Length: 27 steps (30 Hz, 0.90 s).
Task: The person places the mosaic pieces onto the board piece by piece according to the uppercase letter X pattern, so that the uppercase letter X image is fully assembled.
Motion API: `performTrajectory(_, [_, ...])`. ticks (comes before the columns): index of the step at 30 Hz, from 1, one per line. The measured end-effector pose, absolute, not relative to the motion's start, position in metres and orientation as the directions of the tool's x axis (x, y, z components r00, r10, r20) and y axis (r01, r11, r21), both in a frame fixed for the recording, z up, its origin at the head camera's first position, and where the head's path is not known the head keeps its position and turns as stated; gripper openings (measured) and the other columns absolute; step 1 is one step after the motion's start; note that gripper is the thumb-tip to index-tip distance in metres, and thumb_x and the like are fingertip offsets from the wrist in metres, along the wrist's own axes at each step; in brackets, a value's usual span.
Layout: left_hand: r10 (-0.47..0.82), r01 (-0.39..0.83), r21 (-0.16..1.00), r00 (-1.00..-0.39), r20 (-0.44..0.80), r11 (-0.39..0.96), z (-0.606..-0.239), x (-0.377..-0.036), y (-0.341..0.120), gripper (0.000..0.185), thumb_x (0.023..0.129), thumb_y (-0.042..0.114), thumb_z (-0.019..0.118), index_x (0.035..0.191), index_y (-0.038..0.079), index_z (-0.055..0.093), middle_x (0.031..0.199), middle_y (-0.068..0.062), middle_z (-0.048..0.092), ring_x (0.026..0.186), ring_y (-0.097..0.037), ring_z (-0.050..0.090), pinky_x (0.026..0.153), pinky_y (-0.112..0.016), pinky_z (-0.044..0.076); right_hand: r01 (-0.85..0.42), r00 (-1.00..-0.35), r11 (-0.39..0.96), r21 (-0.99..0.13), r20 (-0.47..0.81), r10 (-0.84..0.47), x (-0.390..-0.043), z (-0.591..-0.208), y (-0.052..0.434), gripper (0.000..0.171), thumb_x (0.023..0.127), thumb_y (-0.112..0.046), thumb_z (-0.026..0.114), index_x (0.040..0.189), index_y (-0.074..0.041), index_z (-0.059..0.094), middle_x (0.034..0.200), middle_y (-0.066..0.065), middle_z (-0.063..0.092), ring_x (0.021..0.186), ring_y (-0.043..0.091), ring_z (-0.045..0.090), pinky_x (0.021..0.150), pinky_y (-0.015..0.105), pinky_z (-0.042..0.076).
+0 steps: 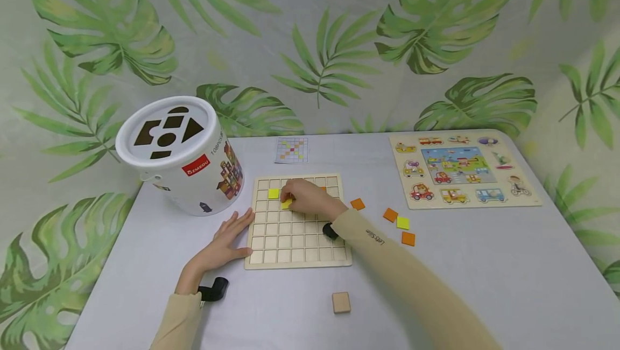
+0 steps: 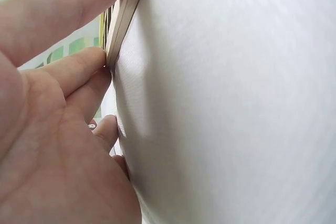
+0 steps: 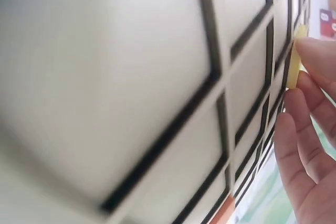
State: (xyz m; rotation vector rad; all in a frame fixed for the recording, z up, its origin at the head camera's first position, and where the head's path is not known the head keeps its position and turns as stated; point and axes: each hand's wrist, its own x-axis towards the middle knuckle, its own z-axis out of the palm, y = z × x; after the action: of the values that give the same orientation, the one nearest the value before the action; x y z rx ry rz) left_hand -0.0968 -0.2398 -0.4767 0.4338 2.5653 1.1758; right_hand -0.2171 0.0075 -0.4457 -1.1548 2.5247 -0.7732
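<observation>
A wooden grid board (image 1: 296, 237) lies mid-table. One yellow tile (image 1: 273, 193) sits in a cell near its top left. My right hand (image 1: 302, 197) pinches a second yellow tile (image 1: 286, 204) down against the board one cell lower right; the right wrist view shows that yellow tile (image 3: 293, 66) held at my fingertips (image 3: 315, 56) over the grid board (image 3: 157, 77). An orange tile peeks from behind the hand. My left hand (image 1: 227, 239) lies flat with straight fingers (image 2: 79, 69) against the left edge of the board (image 2: 123, 17).
A white shape-sorter bucket (image 1: 181, 153) stands at the left. A pattern card (image 1: 291, 150) lies behind the board. Loose orange tiles (image 1: 357, 204) and a yellow tile (image 1: 402, 223) lie to the right, a wooden cube (image 1: 341, 302) in front, a vehicle puzzle (image 1: 462, 173) at far right.
</observation>
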Motion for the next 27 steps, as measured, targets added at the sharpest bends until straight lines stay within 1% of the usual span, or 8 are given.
performTrajectory(6, [0.386, 0.155, 0.769, -0.914, -0.127, 0.620, -0.478, -0.096, -0.241, 0.079, 0.083, 0.012, 0.070, 0.149, 0.002, 0.028, 0.157, -0.012, 0.017, 0.143, -0.038, -0.003, 0.112, -0.057, -0.008, -0.617, -0.667, 0.578, -0.534, -0.035, -0.744, -0.214, -0.445, -0.003, 0.019, 0.080, 0.006, 0.068, 0.094, -0.008, 0.069, 0.094, 0.000, 0.062, 0.082, 0.014, 0.053, 0.075, 0.023, 0.047])
performTrajectory(10, [0.382, 0.152, 0.768, -0.915, -0.129, 0.623, -0.480, -0.096, -0.242, 0.079, 0.083, 0.012, 0.070, 0.150, 0.003, 0.029, 0.158, -0.011, 0.017, 0.144, -0.037, -0.003, 0.112, -0.056, -0.007, -0.613, -0.667, 0.571, -0.546, -0.030, -0.745, -0.212, -0.445, 0.001, 0.021, 0.083, 0.005, 0.067, 0.099, -0.007, 0.070, 0.098, 0.001, 0.063, 0.087, 0.014, 0.055, 0.080, 0.024, 0.047])
performTrajectory(12, [0.381, 0.151, 0.767, -0.915, -0.130, 0.624, -0.480, -0.097, -0.242, 0.078, 0.084, 0.012, 0.070, 0.150, 0.004, 0.029, 0.158, -0.010, 0.017, 0.144, -0.036, -0.003, 0.112, -0.055, -0.007, -0.592, -0.680, 0.568, -0.571, -0.023, -0.733, -0.212, -0.444, 0.008, 0.022, 0.084, 0.003, 0.065, 0.103, -0.007, 0.069, 0.102, 0.001, 0.064, 0.091, 0.014, 0.057, 0.082, 0.025, 0.048])
performTrajectory(16, [0.379, 0.151, 0.767, -0.916, -0.128, 0.623, -0.480, -0.097, -0.241, 0.078, 0.084, 0.012, 0.070, 0.150, 0.004, 0.029, 0.158, -0.010, 0.018, 0.144, -0.036, -0.003, 0.113, -0.054, -0.007, -0.535, -0.710, 0.532, -0.656, 0.007, -0.704, -0.215, -0.440, 0.036, 0.023, 0.086, 0.002, 0.061, 0.108, -0.004, 0.067, 0.104, 0.004, 0.065, 0.094, 0.016, 0.058, 0.082, 0.026, 0.049])
performTrajectory(20, [0.380, 0.149, 0.768, -0.916, -0.130, 0.622, -0.480, -0.097, -0.241, 0.078, 0.084, 0.011, 0.070, 0.150, 0.003, 0.028, 0.158, -0.010, 0.018, 0.144, -0.036, -0.002, 0.113, -0.054, -0.007, -0.493, -0.743, 0.511, -0.704, 0.035, -0.668, -0.217, -0.435, 0.076, 0.020, 0.085, 0.003, 0.062, 0.105, -0.001, 0.067, 0.101, 0.008, 0.065, 0.091, 0.020, 0.058, 0.076, 0.029, 0.052])
performTrajectory(22, [0.380, 0.150, 0.766, -0.916, -0.131, 0.625, -0.479, -0.096, -0.241, 0.078, 0.084, 0.011, 0.070, 0.150, 0.002, 0.028, 0.158, -0.011, 0.018, 0.144, -0.036, -0.002, 0.113, -0.054, -0.007, -0.487, -0.762, 0.518, -0.703, 0.053, -0.646, -0.217, -0.436, 0.097, 0.018, 0.085, 0.004, 0.063, 0.102, 0.000, 0.067, 0.099, 0.008, 0.066, 0.090, 0.022, 0.058, 0.075, 0.030, 0.053])
performTrajectory(25, [0.378, 0.148, 0.764, -0.916, -0.134, 0.628, -0.478, -0.095, -0.241, 0.079, 0.084, 0.012, 0.070, 0.150, 0.002, 0.028, 0.158, -0.011, 0.017, 0.144, -0.037, -0.003, 0.113, -0.055, -0.007, -0.446, -0.798, 0.549, -0.707, 0.035, -0.602, -0.214, -0.440, 0.126, 0.016, 0.084, 0.005, 0.064, 0.099, -0.001, 0.067, 0.096, 0.006, 0.065, 0.089, 0.022, 0.057, 0.074, 0.032, 0.052])
performTrajectory(27, [0.379, 0.153, 0.763, -0.916, -0.129, 0.628, -0.478, -0.095, -0.241, 0.078, 0.084, 0.012, 0.069, 0.149, 0.002, 0.028, 0.157, -0.012, 0.018, 0.144, -0.037, -0.002, 0.112, -0.055, -0.007, -0.431, -0.806, 0.569, -0.701, 0.016, -0.591, -0.212, -0.445, 0.141, 0.016, 0.083, 0.005, 0.064, 0.097, -0.002, 0.067, 0.096, 0.005, 0.065, 0.089, 0.022, 0.057, 0.074, 0.033, 0.052])
